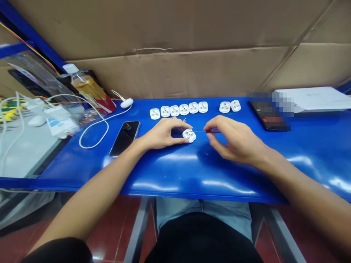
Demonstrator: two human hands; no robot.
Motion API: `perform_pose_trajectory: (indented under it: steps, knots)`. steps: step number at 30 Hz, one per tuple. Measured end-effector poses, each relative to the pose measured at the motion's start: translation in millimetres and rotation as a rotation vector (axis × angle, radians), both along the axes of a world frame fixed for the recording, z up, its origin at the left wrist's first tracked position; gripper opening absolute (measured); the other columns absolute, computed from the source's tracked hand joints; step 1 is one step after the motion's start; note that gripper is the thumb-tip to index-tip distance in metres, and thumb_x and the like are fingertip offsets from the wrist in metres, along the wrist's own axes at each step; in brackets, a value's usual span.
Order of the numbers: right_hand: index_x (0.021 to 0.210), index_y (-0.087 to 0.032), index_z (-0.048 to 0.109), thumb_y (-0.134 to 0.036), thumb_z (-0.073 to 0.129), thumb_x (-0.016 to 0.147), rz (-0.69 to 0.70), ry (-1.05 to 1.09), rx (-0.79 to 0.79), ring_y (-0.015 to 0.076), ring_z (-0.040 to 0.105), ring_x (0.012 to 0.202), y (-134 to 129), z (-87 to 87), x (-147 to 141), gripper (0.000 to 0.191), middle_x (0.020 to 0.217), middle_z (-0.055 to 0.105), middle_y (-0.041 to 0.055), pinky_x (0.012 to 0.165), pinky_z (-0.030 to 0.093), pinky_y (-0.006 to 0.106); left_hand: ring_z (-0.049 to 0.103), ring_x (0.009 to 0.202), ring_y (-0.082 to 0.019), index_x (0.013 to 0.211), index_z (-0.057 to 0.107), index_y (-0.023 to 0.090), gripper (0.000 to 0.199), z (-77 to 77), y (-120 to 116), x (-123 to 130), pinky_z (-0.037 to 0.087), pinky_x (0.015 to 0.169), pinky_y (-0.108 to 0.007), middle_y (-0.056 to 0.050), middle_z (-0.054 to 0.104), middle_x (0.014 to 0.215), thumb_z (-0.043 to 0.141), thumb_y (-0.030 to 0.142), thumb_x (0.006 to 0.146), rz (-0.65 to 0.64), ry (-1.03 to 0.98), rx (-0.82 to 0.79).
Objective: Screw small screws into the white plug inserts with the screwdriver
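Note:
My left hand (167, 133) pinches a small white plug housing (189, 136) between thumb and fingers, just above the blue table. Metal parts show inside the housing. My right hand (233, 138) grips a screwdriver (212, 130) with a red handle, held nearly level. Its thin shaft points left and the tip reaches the inside of the housing. Some small metal bits (184, 120) lie behind my left fingers, too small to name. Behind my hands stands a row of several similar white housings (184, 109), with two more housings (225, 107) farther right.
On the left, a phone (124, 138) lies near a looping white cable (93, 123) and a tilted bottle (91, 89). A dark device (268, 113) and a white box (315, 98) are at the right. Cardboard (178, 78) walls off the back of the blue table (175, 175).

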State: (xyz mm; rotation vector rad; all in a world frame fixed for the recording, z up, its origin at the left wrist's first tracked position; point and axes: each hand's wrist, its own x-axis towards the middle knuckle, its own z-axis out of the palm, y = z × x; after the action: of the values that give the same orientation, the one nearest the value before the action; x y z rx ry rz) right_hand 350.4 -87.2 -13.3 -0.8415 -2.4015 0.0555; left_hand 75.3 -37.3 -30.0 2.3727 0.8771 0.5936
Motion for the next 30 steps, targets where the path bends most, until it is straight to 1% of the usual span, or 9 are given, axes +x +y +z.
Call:
perform_pose_trajectory:
  steps: [7, 11, 13, 16, 18, 21, 25, 27, 30]
  knots:
    - [0.115, -0.021, 0.059, -0.017, 0.053, 0.099, 0.016, -0.006, 0.004, 0.0259, 0.073, 0.092, 0, 0.2, -1, 0.017, 0.102, 0.072, 0.0096, 0.079, 0.059, 0.039, 0.07, 0.091, -0.021, 0.123, 0.078, 0.02, 0.044, -4.4, 1, 1, 0.05, 0.078, -0.03, -0.007, 0.079, 0.107, 0.084, 0.047, 0.089, 0.026, -0.021, -0.004]
    - [0.117, -0.019, 0.061, -0.02, 0.054, 0.1, -0.02, 0.006, 0.006, 0.025, 0.076, 0.091, -2, 0.6, -1, 0.018, 0.105, 0.076, 0.0099, 0.078, 0.058, 0.037, 0.067, 0.087, -0.02, 0.121, 0.078, 0.021, 0.042, -5.8, 0, 2, 0.048, 0.077, -0.031, -0.006, 0.077, 0.103, 0.083, 0.047, 0.089, 0.039, -0.029, 0.053]
    - [0.119, -0.018, 0.063, -0.027, 0.055, 0.104, -0.097, -0.005, 0.025, 0.0241, 0.076, 0.082, -3, -0.1, 0, 0.02, 0.097, 0.078, 0.0085, 0.071, 0.054, 0.035, 0.065, 0.083, -0.019, 0.121, 0.079, 0.021, 0.042, -6.3, -1, 3, 0.047, 0.075, -0.03, -0.005, 0.076, 0.099, 0.084, 0.047, 0.088, 0.04, -0.033, 0.082]
    - [0.108, -0.018, 0.069, -0.034, 0.05, 0.109, -0.191, -0.063, 0.075, 0.0229, 0.072, 0.067, -3, -1.2, 0, 0.025, 0.08, 0.078, 0.0058, 0.06, 0.046, 0.033, 0.065, 0.083, -0.019, 0.121, 0.079, 0.021, 0.042, -7.6, -1, 3, 0.047, 0.076, -0.03, -0.006, 0.076, 0.099, 0.084, 0.046, 0.088, 0.04, -0.046, 0.099]
    - [0.102, -0.018, 0.071, -0.03, 0.047, 0.11, -0.163, -0.09, 0.064, 0.0228, 0.073, 0.072, -2, -0.8, 0, 0.028, 0.085, 0.079, 0.0067, 0.064, 0.048, 0.034, 0.065, 0.084, -0.019, 0.121, 0.079, 0.02, 0.042, -9.0, -1, 3, 0.047, 0.076, -0.03, -0.006, 0.076, 0.1, 0.084, 0.046, 0.088, 0.05, -0.055, 0.098]
    - [0.114, -0.017, 0.07, -0.026, 0.047, 0.11, -0.061, -0.113, 0.031, 0.0249, 0.072, 0.088, 0, 2.2, 0, 0.025, 0.099, 0.077, 0.0099, 0.078, 0.054, 0.037, 0.063, 0.082, -0.018, 0.121, 0.079, 0.02, 0.041, -11.2, 1, 2, 0.047, 0.076, -0.03, -0.005, 0.075, 0.097, 0.083, 0.045, 0.089, 0.049, -0.066, 0.089]
    - [0.123, -0.016, 0.066, -0.021, 0.045, 0.107, 0.012, -0.157, 0.03, 0.029, 0.067, 0.102, 2, 6.1, 3, 0.027, 0.111, 0.073, 0.0151, 0.087, 0.055, 0.043, 0.06, 0.079, -0.017, 0.121, 0.079, 0.021, 0.041, -12.1, 3, 0, 0.046, 0.074, -0.029, -0.004, 0.074, 0.095, 0.084, 0.046, 0.089, 0.059, -0.074, 0.068]
    - [0.125, -0.016, 0.064, -0.027, 0.052, 0.106, -0.024, -0.137, -0.008, 0.0294, 0.069, 0.103, 2, 5.9, 4, 0.025, 0.114, 0.073, 0.0156, 0.086, 0.056, 0.043, 0.06, 0.078, -0.017, 0.119, 0.079, 0.021, 0.042, -11.4, 3, 1, 0.045, 0.074, -0.029, -0.003, 0.074, 0.094, 0.084, 0.048, 0.088, 0.073, -0.07, 0.056]
    - [0.121, -0.017, 0.062, -0.035, 0.054, 0.107, -0.116, -0.091, -0.055, 0.0266, 0.072, 0.087, 2, 3.7, 4, 0.024, 0.103, 0.076, 0.0117, 0.073, 0.056, 0.038, 0.06, 0.077, -0.017, 0.117, 0.079, 0.02, 0.042, -9.4, 1, 3, 0.044, 0.072, -0.028, -0.003, 0.074, 0.093, 0.084, 0.05, 0.087, 0.086, -0.062, 0.047]
